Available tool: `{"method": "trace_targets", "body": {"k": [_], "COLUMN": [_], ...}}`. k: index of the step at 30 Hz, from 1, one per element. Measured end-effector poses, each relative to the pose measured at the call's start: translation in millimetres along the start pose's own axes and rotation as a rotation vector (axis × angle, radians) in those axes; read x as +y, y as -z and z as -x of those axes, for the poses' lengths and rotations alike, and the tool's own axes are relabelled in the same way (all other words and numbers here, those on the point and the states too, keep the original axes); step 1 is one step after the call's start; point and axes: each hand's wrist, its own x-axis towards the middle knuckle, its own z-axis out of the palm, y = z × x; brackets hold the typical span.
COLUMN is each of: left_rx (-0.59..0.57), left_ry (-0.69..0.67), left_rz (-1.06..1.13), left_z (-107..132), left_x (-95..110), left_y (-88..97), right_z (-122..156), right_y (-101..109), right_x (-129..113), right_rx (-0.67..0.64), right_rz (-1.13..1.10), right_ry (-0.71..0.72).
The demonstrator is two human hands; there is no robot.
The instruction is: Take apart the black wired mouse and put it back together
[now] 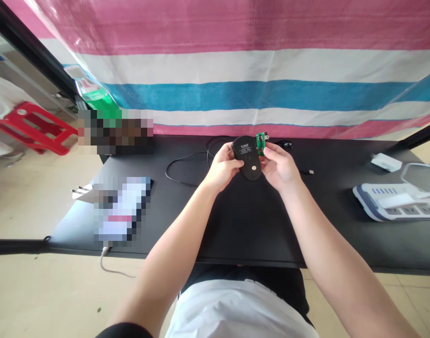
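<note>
Above the middle of the black table (250, 225), my left hand (222, 166) grips a black computer mouse (248, 162), its labelled underside facing me. The thumb lies on the underside and the other fingers are mostly hidden behind it. At the mouse's right edge, my right hand (280, 164) pinches a small green circuit board (260, 143) between thumb and fingers. The board stands upright beside the mouse; whether the two are joined I cannot tell. A thin black cable (179, 159) loops over the table behind my left hand.
A phone (125, 211) with a blurred-out screen lies at the left. On the right are a power strip (376, 202) and a white charger (386, 162). A USB plug (308, 172) lies near my right hand. A bottle (98, 98) stands back left, beside a red stool (35, 126).
</note>
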Motion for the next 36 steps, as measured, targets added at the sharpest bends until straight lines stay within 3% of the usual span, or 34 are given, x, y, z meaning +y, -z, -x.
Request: {"method": "trace_targets", "body": {"k": [13,19,27,36], "left_rx": [0.131,0.083,0.084,0.083], "left_ry": [-0.058,0.019,-0.020,-0.086], "left_rz": [-0.204,-0.212,-0.300,-0.035], "left_z": [-7.5,-1.0,1.3,-2.5], "left_x": [-15.8,-11.1,-7.4,-6.0], "left_y": [4.7,-4.2,-4.4,1.3], "right_z": [1.2,10.1,13.9,4.6], "right_y": [0.1,-9.9,-13.3,-4.4], "right_x": [0.6,5.2,7.2,5.6], "right_rx": [-0.016,-0.126,-0.144,-0.087], "right_rz": [-0.018,-0.022,-0.010,-0.022], "right_ry": [-0.013,0.046,0.063,0.103]}}
